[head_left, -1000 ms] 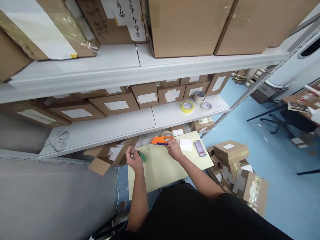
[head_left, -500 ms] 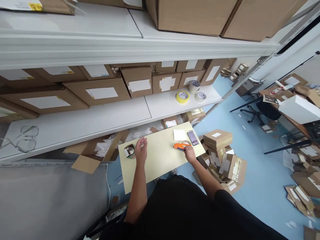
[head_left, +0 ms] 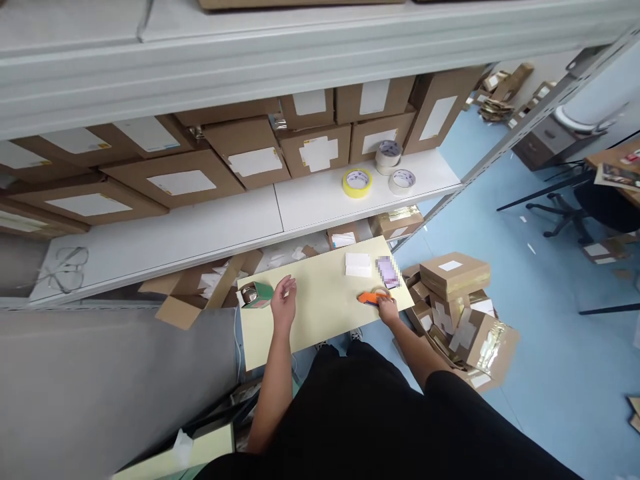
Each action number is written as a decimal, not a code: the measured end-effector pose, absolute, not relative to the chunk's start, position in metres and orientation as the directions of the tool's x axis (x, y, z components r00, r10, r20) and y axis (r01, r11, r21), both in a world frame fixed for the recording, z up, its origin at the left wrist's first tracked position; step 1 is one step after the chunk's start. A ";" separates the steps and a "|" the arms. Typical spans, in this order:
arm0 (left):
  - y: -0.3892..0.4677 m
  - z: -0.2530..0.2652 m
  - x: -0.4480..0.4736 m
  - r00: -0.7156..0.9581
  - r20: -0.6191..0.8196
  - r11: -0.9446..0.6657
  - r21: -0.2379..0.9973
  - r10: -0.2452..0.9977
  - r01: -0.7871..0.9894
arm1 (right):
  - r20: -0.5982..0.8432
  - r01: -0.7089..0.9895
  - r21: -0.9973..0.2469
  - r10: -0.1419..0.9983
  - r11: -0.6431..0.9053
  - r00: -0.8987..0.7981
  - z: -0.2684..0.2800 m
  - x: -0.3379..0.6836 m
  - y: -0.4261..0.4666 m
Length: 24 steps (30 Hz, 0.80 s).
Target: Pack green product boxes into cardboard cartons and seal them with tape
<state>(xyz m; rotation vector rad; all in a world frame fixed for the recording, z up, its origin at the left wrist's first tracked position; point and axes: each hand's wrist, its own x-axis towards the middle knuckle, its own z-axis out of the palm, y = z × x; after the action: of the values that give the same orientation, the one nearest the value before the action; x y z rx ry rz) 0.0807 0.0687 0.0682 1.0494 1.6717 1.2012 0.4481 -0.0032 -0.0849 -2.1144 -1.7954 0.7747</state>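
My left hand (head_left: 283,300) is raised over the left half of the pale yellow table (head_left: 320,310), its fingers loosely apart and holding nothing. Just left of it lies a small green box (head_left: 261,294), its open end facing left and a round, shiny thing (head_left: 249,293) showing inside. At the table's right end my right hand (head_left: 388,311) is closed around an orange tape dispenser (head_left: 369,298). Part of a tape roll (head_left: 383,292) shows by those fingers. Beyond it lie a white paper pad (head_left: 358,264) and a phone (head_left: 387,271) with a blurred screen.
Cartons with white labels line the shelf (head_left: 225,223) ahead. Yellow tape (head_left: 357,183) and white tape rolls (head_left: 401,181) stand on it, with glasses (head_left: 67,270) at its left. An open carton (head_left: 197,290) lies left of the table; stacked cartons (head_left: 455,275) stand right.
The green box has turned from opening upward to lying with its green side showing. My left hand stays beside it; my right hand keeps the orange dispenser. The view has shifted.
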 end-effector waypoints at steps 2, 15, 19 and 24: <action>0.072 0.071 0.096 -0.329 -0.137 0.207 0.961 0.934 0.186 | -0.309 0.846 -0.480 0.947 -0.231 0.084 -0.083 0.449 0.000; 0.087 0.107 0.139 -0.347 -0.068 0.156 0.959 0.936 0.235 | 0.054 0.719 -0.695 0.995 -0.022 0.083 0.018 0.456 0.069; 0.065 0.113 0.119 -0.383 -0.061 0.164 0.956 0.922 0.242 | 0.176 0.657 -0.743 0.984 0.126 0.011 0.051 0.435 0.098; 0.034 0.120 0.076 -0.481 -0.100 0.245 0.937 0.871 0.248 | 0.198 0.572 -0.786 0.972 0.233 -0.123 0.072 0.379 0.117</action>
<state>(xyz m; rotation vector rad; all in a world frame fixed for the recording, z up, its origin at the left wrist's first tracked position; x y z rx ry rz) 0.0757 0.0343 0.1203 1.0206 1.8797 1.2433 0.3792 0.1169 0.0721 -1.4276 -1.7940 0.7113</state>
